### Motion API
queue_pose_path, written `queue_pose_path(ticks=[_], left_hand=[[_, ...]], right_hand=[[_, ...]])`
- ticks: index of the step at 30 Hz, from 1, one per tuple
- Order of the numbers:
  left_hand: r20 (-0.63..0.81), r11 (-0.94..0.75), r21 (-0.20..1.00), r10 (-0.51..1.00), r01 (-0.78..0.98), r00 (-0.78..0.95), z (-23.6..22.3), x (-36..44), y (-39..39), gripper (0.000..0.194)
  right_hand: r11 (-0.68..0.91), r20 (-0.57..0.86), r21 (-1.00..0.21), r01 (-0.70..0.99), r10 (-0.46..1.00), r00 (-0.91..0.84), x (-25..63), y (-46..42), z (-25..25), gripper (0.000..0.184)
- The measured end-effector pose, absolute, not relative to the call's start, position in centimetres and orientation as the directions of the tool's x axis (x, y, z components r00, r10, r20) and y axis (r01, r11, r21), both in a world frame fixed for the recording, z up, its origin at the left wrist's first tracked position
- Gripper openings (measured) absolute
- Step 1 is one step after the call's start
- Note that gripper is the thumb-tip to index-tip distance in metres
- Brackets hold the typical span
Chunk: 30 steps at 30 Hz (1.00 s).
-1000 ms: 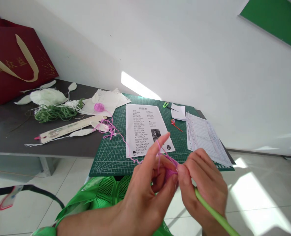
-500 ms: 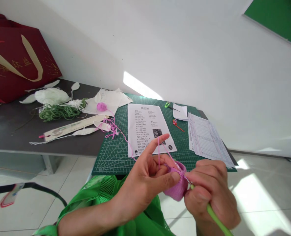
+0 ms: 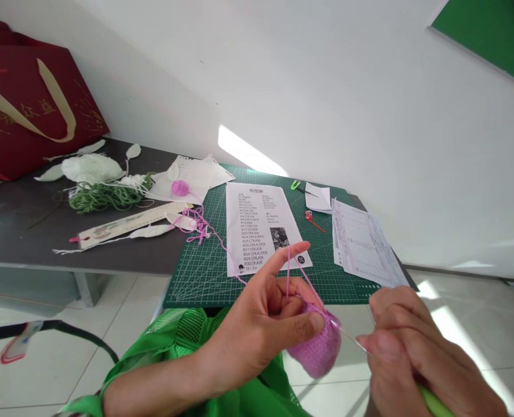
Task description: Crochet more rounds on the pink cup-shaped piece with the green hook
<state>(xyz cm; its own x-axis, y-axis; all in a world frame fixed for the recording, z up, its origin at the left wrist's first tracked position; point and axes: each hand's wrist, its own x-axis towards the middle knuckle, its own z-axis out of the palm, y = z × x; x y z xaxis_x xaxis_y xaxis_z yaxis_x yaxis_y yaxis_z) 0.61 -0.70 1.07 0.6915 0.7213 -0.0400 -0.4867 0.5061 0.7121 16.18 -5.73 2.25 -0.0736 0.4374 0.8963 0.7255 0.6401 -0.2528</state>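
Observation:
My left hand (image 3: 265,318) pinches a small pink crocheted piece (image 3: 316,347) between thumb and fingers, with the forefinger raised and a strand of pink yarn (image 3: 288,272) looped over it. My right hand (image 3: 417,353) is closed round a crochet hook with a green handle (image 3: 434,402); its thin metal shaft (image 3: 347,336) points left into the top edge of the pink piece. The yarn trails back over the green cutting mat (image 3: 204,272) to a small pink yarn ball (image 3: 179,187).
A printed pattern sheet (image 3: 259,226) and a table sheet (image 3: 363,243) lie on the mat, with a green clip (image 3: 294,185) and a red clip (image 3: 311,218). Green yarn (image 3: 104,197), white stuffing (image 3: 90,169), a ruler (image 3: 126,226) and a red bag (image 3: 26,110) sit left on the grey table (image 3: 17,243).
My right hand has drawn back to the right and down, baring the hook's metal shaft. The pink piece now hangs lower and shows more fully below my left thumb.

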Motion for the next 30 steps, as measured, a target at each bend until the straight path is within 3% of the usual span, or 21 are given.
queue_pose_path(ticks=[9,14,18,25,30], left_hand=[[-0.041,0.492,0.743,0.711,-0.454,0.702,1.0,0.8,-0.6,0.074],[-0.022,0.501,0.747,0.676,-0.437,0.737,1.0,0.7,-0.6,0.074],[-0.024,0.525,0.724,0.668,-0.448,0.744,1.0,0.6,-0.7,0.073],[-0.023,0.522,0.740,0.650,-0.425,0.759,1.0,0.5,-0.6,0.071],[-0.033,0.458,0.790,0.694,-0.407,0.719,1.2,0.8,-1.1,0.071]], right_hand=[[0.638,0.815,-0.467,0.612,0.580,0.018,16.1,-6.1,2.7,0.031],[0.606,0.851,-0.474,0.639,0.502,0.155,14.9,-5.6,2.3,0.029],[0.575,0.860,-0.429,0.697,0.496,0.120,14.6,-5.6,1.9,0.025],[0.460,0.710,-0.599,0.655,0.683,0.170,14.2,-6.1,1.8,0.028],[0.380,0.691,-0.661,0.647,0.644,0.328,13.5,-6.2,1.4,0.035]])
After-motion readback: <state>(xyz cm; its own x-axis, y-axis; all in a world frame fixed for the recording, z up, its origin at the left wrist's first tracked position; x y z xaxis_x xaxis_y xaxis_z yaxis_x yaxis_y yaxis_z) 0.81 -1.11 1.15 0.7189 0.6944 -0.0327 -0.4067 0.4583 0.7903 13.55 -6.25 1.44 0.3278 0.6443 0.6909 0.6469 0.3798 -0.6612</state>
